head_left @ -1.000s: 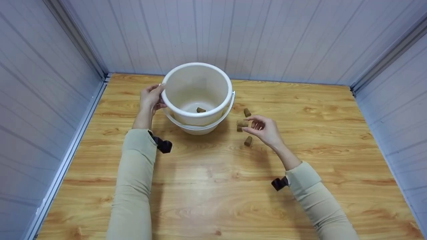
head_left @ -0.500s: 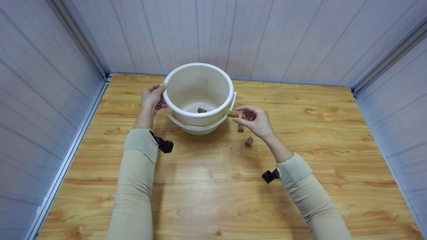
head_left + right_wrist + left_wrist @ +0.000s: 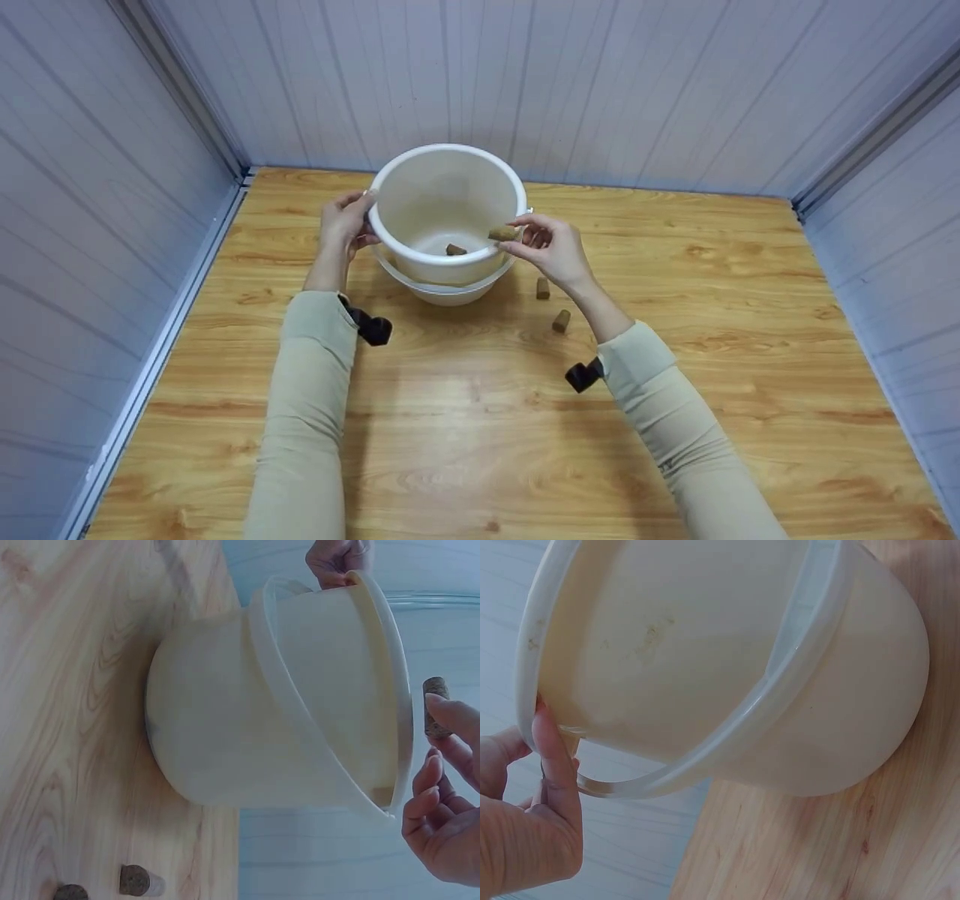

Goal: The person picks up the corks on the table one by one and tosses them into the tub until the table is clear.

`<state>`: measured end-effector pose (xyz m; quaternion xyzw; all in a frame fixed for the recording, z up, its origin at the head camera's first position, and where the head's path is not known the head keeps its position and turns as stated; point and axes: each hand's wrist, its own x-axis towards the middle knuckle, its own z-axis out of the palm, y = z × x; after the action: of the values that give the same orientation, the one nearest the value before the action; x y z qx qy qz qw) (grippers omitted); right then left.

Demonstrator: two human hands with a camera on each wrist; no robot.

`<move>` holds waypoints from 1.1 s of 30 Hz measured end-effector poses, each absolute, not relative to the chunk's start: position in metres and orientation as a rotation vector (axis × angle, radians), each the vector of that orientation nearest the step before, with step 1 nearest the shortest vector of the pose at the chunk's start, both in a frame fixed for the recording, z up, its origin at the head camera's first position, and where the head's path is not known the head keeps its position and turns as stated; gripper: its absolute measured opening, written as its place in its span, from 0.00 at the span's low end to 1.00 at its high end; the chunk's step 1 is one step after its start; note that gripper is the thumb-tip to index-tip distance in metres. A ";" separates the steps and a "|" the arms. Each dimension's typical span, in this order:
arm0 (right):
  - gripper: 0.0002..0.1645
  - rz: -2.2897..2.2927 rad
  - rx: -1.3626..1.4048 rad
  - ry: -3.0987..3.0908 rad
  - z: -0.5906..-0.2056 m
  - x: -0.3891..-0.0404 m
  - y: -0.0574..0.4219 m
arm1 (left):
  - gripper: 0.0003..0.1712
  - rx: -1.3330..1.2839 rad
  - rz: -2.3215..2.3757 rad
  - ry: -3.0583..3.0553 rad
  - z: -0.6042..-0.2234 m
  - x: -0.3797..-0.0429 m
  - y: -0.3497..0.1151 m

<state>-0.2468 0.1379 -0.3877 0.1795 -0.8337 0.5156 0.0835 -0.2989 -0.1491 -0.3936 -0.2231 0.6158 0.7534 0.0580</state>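
A white plastic bucket (image 3: 450, 274) stands upright near the back of the wooden surface, its handle hanging down at the front. My left hand (image 3: 345, 229) grips its rim on the left side; the left wrist view shows the thumb and fingers at the rim (image 3: 526, 675). Between thumb and forefinger, my right hand (image 3: 551, 247) pinches a brown cork stopper (image 3: 502, 234) just above the bucket's right rim. The right wrist view has that cork (image 3: 435, 706) close over the bucket's mouth. Another cork (image 3: 455, 250) lies inside on the bottom.
Two more corks lie on the wood right of the bucket: one nearer it (image 3: 543, 288) and one (image 3: 561, 321) further forward. White panel walls (image 3: 675, 90) enclose the wooden surface (image 3: 465, 435) at the back and both sides.
My right hand has carried the pinched cork left and up, from above the loose corks to the bucket's rim. The left hand keeps its grip, and the bucket has barely shifted.
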 end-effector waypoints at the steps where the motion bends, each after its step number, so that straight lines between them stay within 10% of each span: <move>1: 0.17 1.532 0.532 -2.493 -0.388 -0.249 0.136 | 0.18 -0.678 2.282 1.866 -0.394 -0.299 -0.149; 33: 0.17 1.322 0.453 -2.653 -0.364 -0.286 0.093 | 0.17 -0.682 2.314 1.853 -0.396 -0.298 -0.150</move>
<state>-0.2865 0.0928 -0.3644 0.1505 -0.8825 0.4398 0.0713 -0.2985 -0.1500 -0.3961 -0.2239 0.6084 0.7598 0.0501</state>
